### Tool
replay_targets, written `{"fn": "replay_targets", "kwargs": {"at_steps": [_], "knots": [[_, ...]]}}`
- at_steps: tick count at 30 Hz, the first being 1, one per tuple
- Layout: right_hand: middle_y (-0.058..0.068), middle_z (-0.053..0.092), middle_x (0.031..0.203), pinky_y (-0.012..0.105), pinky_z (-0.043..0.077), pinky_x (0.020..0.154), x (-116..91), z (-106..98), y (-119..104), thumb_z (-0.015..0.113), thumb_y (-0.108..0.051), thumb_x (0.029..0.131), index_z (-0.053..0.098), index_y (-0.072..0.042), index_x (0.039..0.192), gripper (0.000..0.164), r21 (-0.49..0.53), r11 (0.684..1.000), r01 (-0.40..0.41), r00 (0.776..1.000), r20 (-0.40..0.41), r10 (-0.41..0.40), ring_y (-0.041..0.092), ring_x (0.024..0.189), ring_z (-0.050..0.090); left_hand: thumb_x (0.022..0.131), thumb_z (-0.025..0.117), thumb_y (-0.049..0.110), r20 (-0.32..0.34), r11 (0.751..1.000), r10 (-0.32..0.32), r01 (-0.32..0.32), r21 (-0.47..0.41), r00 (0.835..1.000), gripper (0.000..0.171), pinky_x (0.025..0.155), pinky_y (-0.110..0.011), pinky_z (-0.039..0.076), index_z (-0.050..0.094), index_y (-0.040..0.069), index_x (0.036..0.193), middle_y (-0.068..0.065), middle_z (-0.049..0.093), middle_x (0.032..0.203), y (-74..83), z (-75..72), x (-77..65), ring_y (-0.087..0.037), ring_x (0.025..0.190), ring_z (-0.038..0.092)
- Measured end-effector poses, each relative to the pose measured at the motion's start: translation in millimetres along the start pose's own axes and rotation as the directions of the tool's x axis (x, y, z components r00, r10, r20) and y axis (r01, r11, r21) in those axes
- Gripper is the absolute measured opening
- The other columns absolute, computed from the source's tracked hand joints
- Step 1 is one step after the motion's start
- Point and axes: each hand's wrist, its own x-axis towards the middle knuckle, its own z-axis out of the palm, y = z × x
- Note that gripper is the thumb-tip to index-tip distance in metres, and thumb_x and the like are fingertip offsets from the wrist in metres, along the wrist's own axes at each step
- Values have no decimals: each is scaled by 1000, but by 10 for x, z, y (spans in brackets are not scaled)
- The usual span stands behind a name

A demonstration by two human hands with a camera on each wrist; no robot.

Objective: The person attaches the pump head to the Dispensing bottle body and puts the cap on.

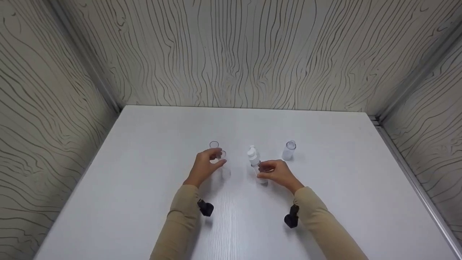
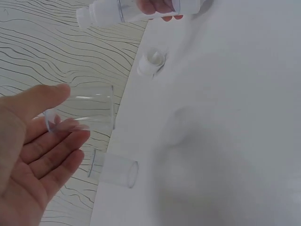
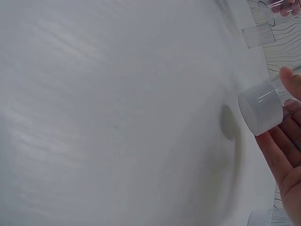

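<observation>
My left hand [image 1: 205,168] holds a clear open-rimmed cylindrical cover [image 2: 96,107] above the table, between thumb and fingers. Just beyond it stands a second clear cover [image 2: 114,169]. My right hand [image 1: 280,174] grips a pump bottle [image 1: 253,159] round its clear body. That bottle has a white pump top, tilts a little to the left, and shows its whitish base [image 3: 261,108] raised off the table in the right wrist view. A small white hollow piece [image 2: 151,62] sits on the table; the held bottle mostly hides it in the head view.
A clear bottle without a pump top [image 1: 288,151] stands behind and right of my right hand. All this is on a white table [image 1: 151,144] with wood-patterned panels [image 1: 231,54] at its back and sides. Black wrist cameras [image 1: 205,208] sit on both sleeves.
</observation>
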Motion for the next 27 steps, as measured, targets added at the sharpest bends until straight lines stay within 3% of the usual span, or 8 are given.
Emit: {"fn": "replay_targets", "kwargs": {"at_steps": [8, 27], "knots": [[24, 72, 105, 36, 60, 86, -1, 7, -9, 79, -13, 78, 67, 7, 111, 40, -26, 997, 73, 997, -33, -74, 35, 99, 69, 86, 72, 17, -40, 997, 7, -10, -74, 999, 39, 96, -38, 55, 63, 0, 120, -19, 70, 110, 85, 71, 22, -29, 105, 67], [23, 72, 106, 41, 59, 88, -2, 33, -64, 79, -13, 78, 67, 5, 112, 40, -62, 996, 60, 998, -33, -62, 34, 100, 69, 87, 71, 20, -136, 973, -24, -8, -229, 990, 39, 96, -34, 56, 63, 1, 120, -15, 71, 113, 259, 171, 82, -28, 105, 69]]}}
